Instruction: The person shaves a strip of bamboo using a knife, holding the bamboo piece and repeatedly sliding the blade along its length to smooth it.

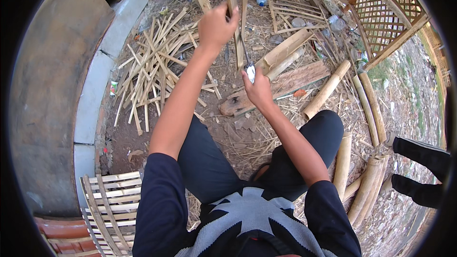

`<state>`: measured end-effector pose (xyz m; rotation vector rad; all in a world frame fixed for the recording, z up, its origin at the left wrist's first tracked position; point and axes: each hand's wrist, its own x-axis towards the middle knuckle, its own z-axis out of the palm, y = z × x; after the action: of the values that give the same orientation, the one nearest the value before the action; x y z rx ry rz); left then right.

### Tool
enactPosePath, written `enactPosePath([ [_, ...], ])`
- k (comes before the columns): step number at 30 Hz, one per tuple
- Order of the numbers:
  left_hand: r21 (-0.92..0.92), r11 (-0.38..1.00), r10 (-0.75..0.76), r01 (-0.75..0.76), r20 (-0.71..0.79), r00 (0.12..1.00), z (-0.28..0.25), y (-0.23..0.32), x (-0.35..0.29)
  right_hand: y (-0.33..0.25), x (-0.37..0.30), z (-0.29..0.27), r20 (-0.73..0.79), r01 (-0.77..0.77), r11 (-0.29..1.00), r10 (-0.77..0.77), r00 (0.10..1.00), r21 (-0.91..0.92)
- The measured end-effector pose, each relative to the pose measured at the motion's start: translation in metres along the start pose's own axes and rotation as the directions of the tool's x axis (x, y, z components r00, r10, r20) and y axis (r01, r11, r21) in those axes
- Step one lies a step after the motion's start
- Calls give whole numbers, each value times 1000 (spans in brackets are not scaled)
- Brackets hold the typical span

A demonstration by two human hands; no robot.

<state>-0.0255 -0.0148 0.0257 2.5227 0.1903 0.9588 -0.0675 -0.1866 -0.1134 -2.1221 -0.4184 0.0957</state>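
Note:
My left hand [218, 26], arm stretched out ahead, is closed around an upright split bamboo piece [232, 1]. Nearer to me, my right hand [258, 88] is wrapped around the handle of a knife [247, 57]. Its thin dark blade points up and away, against or right beside the bamboo; exactly where it meets the wood cannot be made out. A second narrow bamboo strip [244, 12] stands just right of the left hand. A heap of thin bamboo strips [159, 74] lies on the ground left of my hands.
A worn wooden plank [281, 88] and halved bamboo [285, 47] lie to the right, with bamboo poles [328, 89] beyond. Lattice panels [388, 24] stand far right. A slatted bamboo frame [114, 200] is at lower left. Another person's legs [421, 157] show at right.

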Motion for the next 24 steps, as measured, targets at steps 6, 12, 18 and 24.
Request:
enactPosePath([
  [6,193,971,-184,142,224,957,45,-33,-15,55,7,35,17,-16,983,19,1000,-185],
  [12,146,973,-199,176,166,966,26,-33,-11,47,11,21,36,41,995,-38,999,-86],
  [18,-98,994,-49,45,-41,998,-5,-11,-2,8,4,5,-74,92,996,-91,993,0],
  [24,-15,998,-62,64,86,994,3,-7,-4,16,3,7,-63,17,996,-22,998,-83],
])
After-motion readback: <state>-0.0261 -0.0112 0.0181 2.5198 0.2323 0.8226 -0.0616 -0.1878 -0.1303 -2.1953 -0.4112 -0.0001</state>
